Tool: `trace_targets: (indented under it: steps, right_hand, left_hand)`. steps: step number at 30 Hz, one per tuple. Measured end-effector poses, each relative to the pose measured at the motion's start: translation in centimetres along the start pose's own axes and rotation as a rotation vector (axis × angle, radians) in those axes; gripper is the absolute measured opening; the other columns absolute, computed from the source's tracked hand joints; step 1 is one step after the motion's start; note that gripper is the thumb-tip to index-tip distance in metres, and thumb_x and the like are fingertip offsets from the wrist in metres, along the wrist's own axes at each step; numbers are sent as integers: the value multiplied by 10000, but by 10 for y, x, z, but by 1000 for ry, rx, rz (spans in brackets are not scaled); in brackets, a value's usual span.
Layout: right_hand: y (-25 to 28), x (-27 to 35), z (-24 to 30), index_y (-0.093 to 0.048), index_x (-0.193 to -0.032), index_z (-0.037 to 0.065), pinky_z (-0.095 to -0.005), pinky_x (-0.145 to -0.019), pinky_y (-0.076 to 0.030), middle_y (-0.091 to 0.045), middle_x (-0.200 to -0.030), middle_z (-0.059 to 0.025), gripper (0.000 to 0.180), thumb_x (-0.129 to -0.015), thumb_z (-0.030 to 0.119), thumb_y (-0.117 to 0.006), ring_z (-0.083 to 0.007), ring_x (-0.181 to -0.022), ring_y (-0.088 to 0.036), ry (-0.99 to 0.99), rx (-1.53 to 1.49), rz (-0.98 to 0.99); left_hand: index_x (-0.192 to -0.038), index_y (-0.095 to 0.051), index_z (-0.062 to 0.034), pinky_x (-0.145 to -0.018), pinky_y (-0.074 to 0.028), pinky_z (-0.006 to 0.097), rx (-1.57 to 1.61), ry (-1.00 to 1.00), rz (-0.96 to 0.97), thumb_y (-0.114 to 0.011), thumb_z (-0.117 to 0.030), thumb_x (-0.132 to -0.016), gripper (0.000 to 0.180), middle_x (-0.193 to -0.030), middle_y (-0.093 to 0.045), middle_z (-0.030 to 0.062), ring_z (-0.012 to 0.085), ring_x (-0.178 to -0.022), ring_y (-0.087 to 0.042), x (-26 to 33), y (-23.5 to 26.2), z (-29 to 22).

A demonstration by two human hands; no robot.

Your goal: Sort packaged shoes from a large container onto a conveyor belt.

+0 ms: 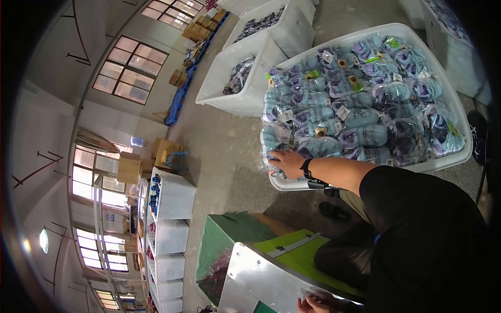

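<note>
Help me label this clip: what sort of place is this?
Probably a factory or warehouse packing floor. A big white bin is heaped with bagged blue items, more white bins stand on the bare concrete floor, and cardboard boxes line the wall.

Right hand (287,161) outstretched, palm down; left hand (313,304) low, flat.

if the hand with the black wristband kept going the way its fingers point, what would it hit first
That hand already rests on the plastic-wrapped light blue bundles at the near corner of the white bin. Pushing on, it would likely press into those same packs; depth is hard to judge.
</note>
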State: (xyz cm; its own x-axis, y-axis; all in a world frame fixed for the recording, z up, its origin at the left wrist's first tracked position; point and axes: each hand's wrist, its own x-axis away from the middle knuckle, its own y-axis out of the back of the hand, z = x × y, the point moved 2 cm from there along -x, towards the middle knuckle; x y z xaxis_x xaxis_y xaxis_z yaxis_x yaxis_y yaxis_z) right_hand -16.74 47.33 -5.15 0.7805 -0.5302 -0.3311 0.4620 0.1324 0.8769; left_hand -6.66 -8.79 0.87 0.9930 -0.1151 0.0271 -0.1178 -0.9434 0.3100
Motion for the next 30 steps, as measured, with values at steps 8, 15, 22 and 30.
trace_targets:
  steps: [8,15,22,30]
  right_hand:
    - [7,92,40,-616,-1326,100,-499,-1055,-464,-474,-1477,-186,535,-823,246,-721,-381,-1326,-510,241,-173,-11]
    - [-15,139,41,-749,-1104,57,-551,-1254,-219,-564,-1381,-138,343,-836,261,-687,-329,-1501,-338,443,35,190]
    - [-2,141,41,-759,-1054,56,-577,-1261,-202,-636,-1256,-98,313,-829,264,-698,-309,-1489,-347,428,-19,266]
    - [5,140,44,-778,-969,63,-583,-1259,-221,-707,-1076,-72,264,-823,271,-709,-294,-1470,-394,393,-72,252]
  left_hand:
    - [-1371,-553,-81,-517,-504,291,107,126,7,-614,-137,-1045,337,-860,-645,63,135,-625,-596,13,-13,-24]
    - [-1341,-573,-37,-486,-476,269,-65,6,-17,-616,-118,-1033,321,-852,-644,58,119,-584,-552,2,-9,-10]
    - [-1330,-559,-92,-441,-466,282,34,142,18,-601,-133,-1034,302,-811,-630,65,140,-541,-551,12,-18,-28]
    - [-1191,-617,-90,-491,-510,330,58,229,111,-629,-162,-1022,183,-767,-643,72,176,-603,-613,-25,17,16]
